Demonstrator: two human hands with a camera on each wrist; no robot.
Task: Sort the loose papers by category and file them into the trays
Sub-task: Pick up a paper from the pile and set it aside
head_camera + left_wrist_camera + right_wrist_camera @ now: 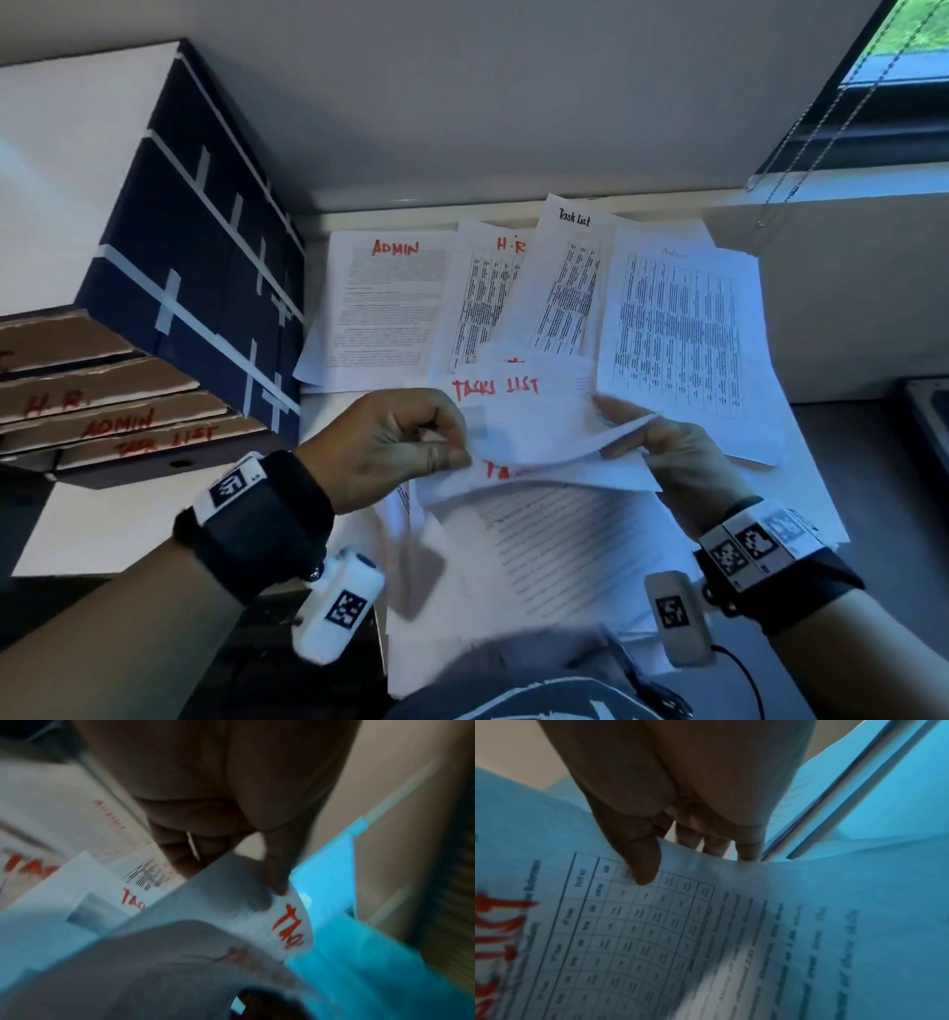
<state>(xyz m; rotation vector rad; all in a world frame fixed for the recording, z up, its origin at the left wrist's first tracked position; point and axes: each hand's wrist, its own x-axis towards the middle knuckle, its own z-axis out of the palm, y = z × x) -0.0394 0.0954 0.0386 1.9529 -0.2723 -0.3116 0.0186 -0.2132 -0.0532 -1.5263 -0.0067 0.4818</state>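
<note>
We see a pale worktop (873, 447) against a white wall, window blinds (847, 123) at its far right corner. Loose papers (672, 329) fan along the far edge; labelled trays (118, 426) sit at the left edge. Left hand (380, 447) and right hand (672, 457), apart, each pinch the "Tasks List" sheet (524, 411) at the near edge.

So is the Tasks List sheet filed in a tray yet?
No. Both hands, left hand and right hand, hold the sheet above the desk.

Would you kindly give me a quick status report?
Left hand and right hand both pinch white sheet headed TASKS LIST in red. Labelled cardboard trays left, unobstructed. Loose sheets remain.
</note>
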